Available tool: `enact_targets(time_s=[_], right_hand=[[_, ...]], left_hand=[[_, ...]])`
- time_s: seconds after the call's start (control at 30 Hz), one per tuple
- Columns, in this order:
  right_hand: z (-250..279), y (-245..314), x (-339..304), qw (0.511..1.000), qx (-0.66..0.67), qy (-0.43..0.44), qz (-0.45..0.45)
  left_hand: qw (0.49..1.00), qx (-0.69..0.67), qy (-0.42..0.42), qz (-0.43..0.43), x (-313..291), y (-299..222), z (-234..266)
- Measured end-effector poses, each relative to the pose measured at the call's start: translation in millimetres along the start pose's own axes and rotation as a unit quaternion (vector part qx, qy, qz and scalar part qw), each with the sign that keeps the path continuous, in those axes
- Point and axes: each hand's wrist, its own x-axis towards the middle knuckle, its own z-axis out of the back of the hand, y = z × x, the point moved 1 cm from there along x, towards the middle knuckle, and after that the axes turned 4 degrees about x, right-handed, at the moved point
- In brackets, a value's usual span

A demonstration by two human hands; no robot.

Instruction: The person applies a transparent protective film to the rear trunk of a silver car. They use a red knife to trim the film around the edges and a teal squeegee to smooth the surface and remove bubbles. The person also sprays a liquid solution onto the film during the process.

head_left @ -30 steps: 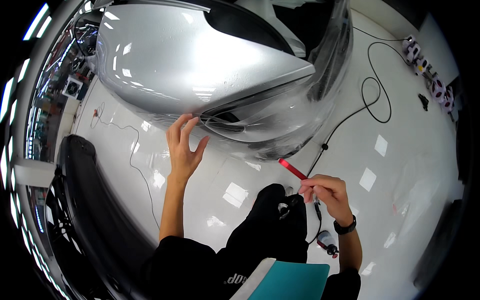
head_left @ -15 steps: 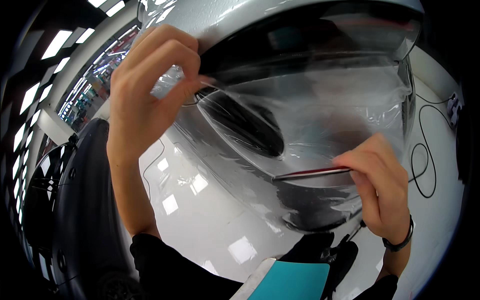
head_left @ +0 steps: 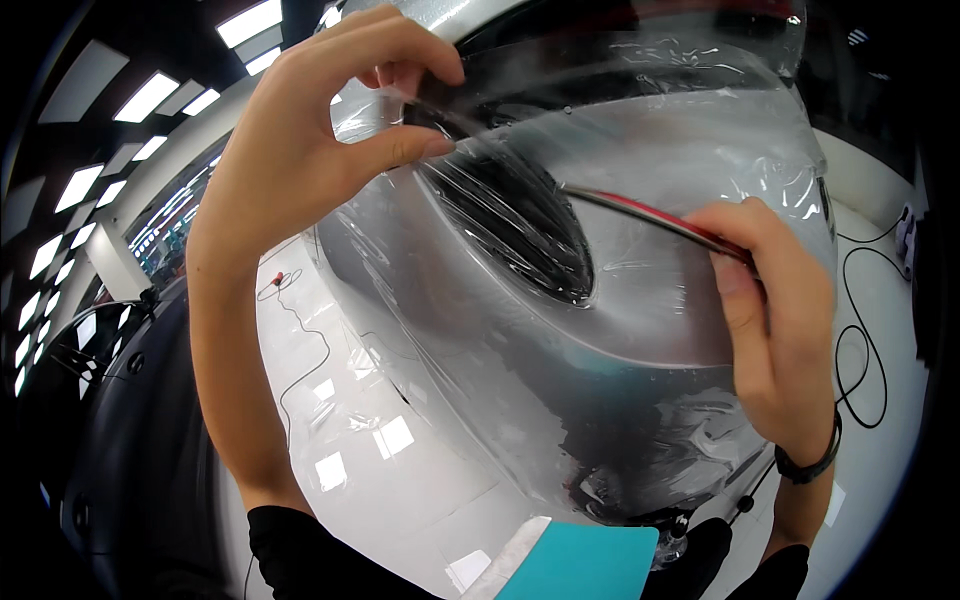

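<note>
From the head view, I'd judge the work partway: clear film spreads between my left hand and right hand, over the dark vent but creased there. The right pinches a red tool, tip beside the vent. The left's thumb and index stand apart; whether it holds film, I can't tell.

- Between left hand and right hand: open air, partly crossed by the red tool.
- The film-covered bumper blocks the way below.
- A passage runs over floor between bumper and dark car.
</note>
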Motion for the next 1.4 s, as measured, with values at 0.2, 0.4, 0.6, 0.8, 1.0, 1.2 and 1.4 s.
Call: enact_targets(time_s=[0.2,0.4,0.6,0.8,1.0,1.2,1.4], right_hand=[[3,26,-15,0.999,-0.016,0.032,-0.019],[-3,30,-12,0.997,-0.06,-0.013,0.043],[-12,41,-9,0.997,-0.069,0.015,0.034],[-30,36,4,0.995,-0.082,0.0,0.055],[-50,27,13,0.999,-0.03,-0.02,0.039],[-58,28,19,0.996,-0.05,-0.074,0.006],[-60,26,24,0.991,-0.107,-0.077,-0.008]], left_hand=[[0.998,0.025,0.047,0.029,-1,-3,7],[0.997,0.064,0.023,0.022,3,-10,-5],[0.997,0.067,0.025,0.007,0,-8,4],[0.998,0.059,0.028,-0.008,2,-4,-5],[0.997,0.062,0.031,-0.026,5,0,0],[0.997,0.059,0.049,-0.026,6,4,1],[0.997,0.056,0.056,-0.025,6,8,1]])
